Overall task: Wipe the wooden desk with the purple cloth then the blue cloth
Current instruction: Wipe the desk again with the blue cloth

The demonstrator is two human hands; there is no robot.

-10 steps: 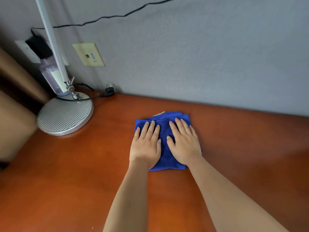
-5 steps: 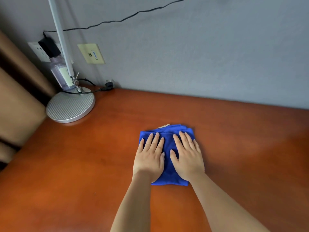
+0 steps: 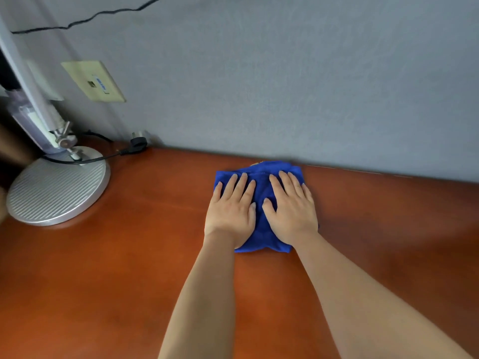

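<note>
You're at a desk in what looks like a home study or dorm/hotel rm. Evidence: reddish wooden desk (image 3: 103, 281) pushed vs. a plain grey wall (image 3: 285, 86); silver desk lamp w/ round ribbed base (image 3: 55, 193) at far left; beige wall plate (image 3: 94, 81) w/ a small port; black cable (image 3: 77, 22) strung across the wall; loose plug (image 3: 137, 143) lying at the desk's back edge. No lab or shop gear visible.
</note>
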